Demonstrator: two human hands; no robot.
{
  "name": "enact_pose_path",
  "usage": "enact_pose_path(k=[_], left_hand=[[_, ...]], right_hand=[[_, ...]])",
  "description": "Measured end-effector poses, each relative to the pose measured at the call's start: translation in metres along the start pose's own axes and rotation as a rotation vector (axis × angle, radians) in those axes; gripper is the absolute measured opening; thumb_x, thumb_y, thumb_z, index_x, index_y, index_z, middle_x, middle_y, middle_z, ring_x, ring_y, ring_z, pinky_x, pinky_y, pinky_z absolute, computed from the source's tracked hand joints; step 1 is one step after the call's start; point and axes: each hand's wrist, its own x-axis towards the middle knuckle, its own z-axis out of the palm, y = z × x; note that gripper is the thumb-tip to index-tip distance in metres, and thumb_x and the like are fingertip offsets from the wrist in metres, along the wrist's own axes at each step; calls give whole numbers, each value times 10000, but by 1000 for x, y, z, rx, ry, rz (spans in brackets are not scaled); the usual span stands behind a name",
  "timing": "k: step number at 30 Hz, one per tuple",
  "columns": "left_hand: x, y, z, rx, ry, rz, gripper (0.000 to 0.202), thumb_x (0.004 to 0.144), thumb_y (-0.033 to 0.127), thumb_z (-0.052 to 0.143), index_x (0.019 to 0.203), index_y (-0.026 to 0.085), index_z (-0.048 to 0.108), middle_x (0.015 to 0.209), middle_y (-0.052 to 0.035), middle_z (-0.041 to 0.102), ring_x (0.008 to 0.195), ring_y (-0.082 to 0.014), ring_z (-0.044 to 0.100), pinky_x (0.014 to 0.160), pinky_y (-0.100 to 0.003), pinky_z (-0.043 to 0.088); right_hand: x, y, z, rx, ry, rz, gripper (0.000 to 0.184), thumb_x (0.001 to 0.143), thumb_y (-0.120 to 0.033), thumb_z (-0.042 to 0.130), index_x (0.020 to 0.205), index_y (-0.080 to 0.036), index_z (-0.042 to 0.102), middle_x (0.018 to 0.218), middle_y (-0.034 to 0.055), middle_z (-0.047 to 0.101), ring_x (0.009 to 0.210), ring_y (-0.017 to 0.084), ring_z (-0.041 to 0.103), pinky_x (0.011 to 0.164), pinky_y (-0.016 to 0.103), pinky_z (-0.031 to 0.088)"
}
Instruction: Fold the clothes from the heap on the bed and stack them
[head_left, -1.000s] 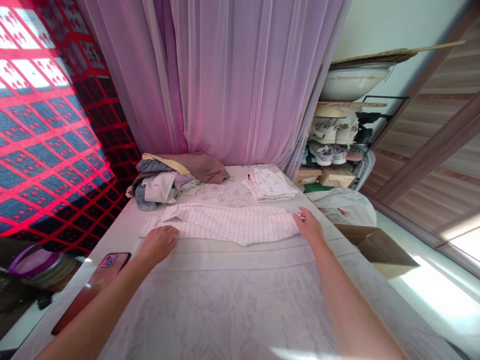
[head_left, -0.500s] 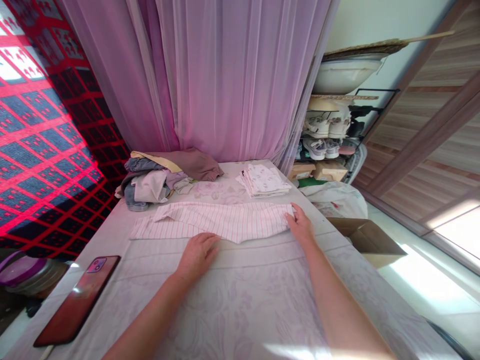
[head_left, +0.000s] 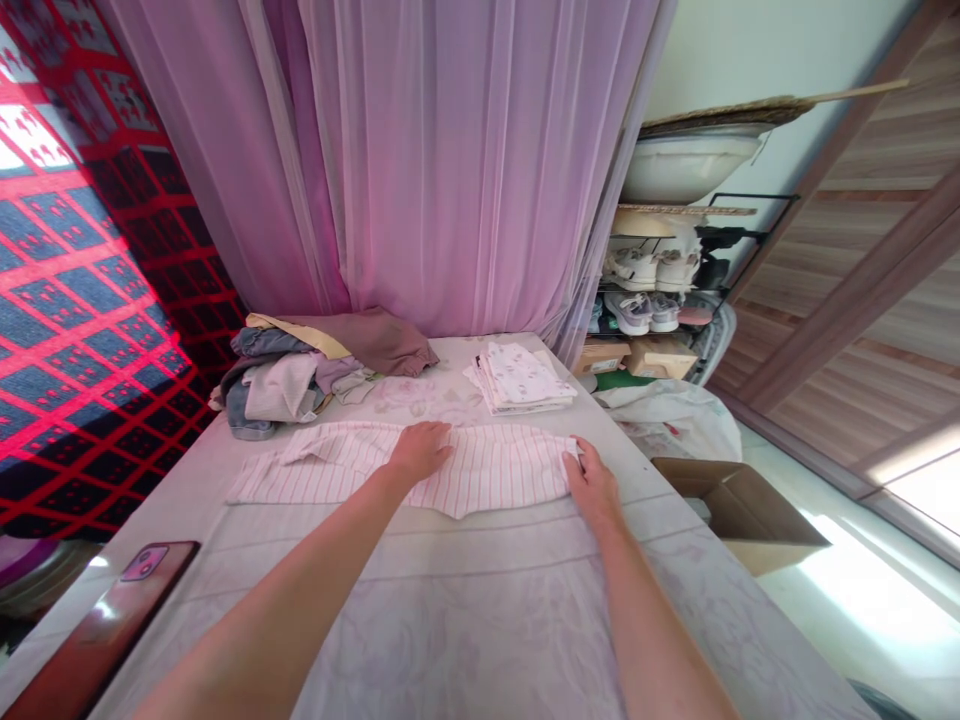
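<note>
A pink-and-white striped garment lies folded into a long strip across the bed. My left hand rests flat on its middle, fingers stretched out. My right hand is at the garment's right end, fingers curled over the edge of the cloth and holding it.
A heap of unfolded clothes sits at the back left and a folded stack of white patterned cloth at the back right. A red phone lies near the left edge. A cardboard box, a shoe rack and a pink curtain surround the bed.
My left hand moved from the garment's left part to its middle and now lies on it. My right hand stayed at the right end. The view shifted slightly.
</note>
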Motion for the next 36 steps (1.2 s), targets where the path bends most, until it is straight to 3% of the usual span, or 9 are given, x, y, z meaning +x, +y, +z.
enact_pose_path(k=[5, 10, 13, 17, 23, 27, 31, 33, 36], left_hand=[[9, -7, 1, 53, -8, 9, 193, 856, 316, 509, 877, 195, 658, 943, -89, 718, 972, -251, 636, 911, -383, 415], [4, -13, -14, 104, 27, -21, 234, 919, 299, 385, 919, 188, 590, 814, -79, 699, 874, -234, 645, 871, -356, 403], [8, -16, -18, 118, 29, -88, 239, 934, 314, 361, 958, 193, 566, 869, -77, 707, 886, -236, 648, 827, -353, 410], [16, -18, -7, 114, -5, -154, 195, 908, 275, 413, 986, 192, 571, 986, -85, 706, 926, -239, 649, 802, -358, 421], [9, -21, 3, 118, 30, -170, 330, 901, 267, 415, 1197, 211, 547, 1199, -105, 633, 1093, -258, 585, 894, -398, 410], [-18, -7, 0, 14, 180, 39, 324, 900, 272, 427, 1160, 218, 611, 1210, -91, 625, 1113, -247, 562, 962, -407, 397], [-51, 18, 14, -133, 97, 318, 358, 902, 430, 483, 1177, 260, 637, 1225, -73, 645, 1184, -255, 527, 1055, -461, 340], [-62, 27, 27, -153, 32, 328, 439, 881, 479, 512, 1267, 280, 581, 1324, -66, 589, 1275, -270, 460, 1092, -497, 299], [-69, 33, 44, -163, 33, 284, 421, 911, 418, 476, 1305, 288, 550, 1377, -51, 547, 1312, -256, 427, 1096, -504, 314]], right_hand=[[2, 5, 4, 0, 24, 7, 469, 862, -479, 359, 1168, -179, 550, 787, 56, 688, 772, 225, 623, 693, 296, 431], [13, -4, 1, -128, 13, -20, 368, 886, -466, 387, 1042, -214, 605, 730, 29, 661, 698, 190, 596, 627, 259, 377], [22, -21, 0, -231, 11, 7, 349, 910, -443, 394, 1061, -214, 611, 771, 36, 675, 694, 179, 596, 621, 256, 353], [28, -38, 4, -376, -47, 97, 351, 933, -421, 382, 1089, -208, 614, 832, 76, 706, 732, 198, 630, 670, 282, 375], [32, -42, 2, -423, -98, 166, 372, 936, -420, 358, 1104, -197, 603, 861, 97, 718, 793, 211, 663, 707, 296, 418], [41, -47, -2, -492, -185, 175, 394, 923, -429, 366, 1105, -173, 604, 903, 131, 711, 852, 235, 664, 732, 319, 437], [48, -52, -5, -479, -229, 213, 455, 921, -470, 340, 1059, -144, 625, 958, 173, 695, 901, 271, 652, 743, 347, 444], [45, -50, -7, -369, -205, 204, 445, 912, -487, 361, 1091, -168, 615, 948, 135, 699, 887, 253, 649, 738, 327, 446], [35, -39, -8, -159, -187, 54, 397, 899, -392, 404, 1222, -212, 549, 912, 55, 708, 847, 205, 642, 737, 280, 447]])
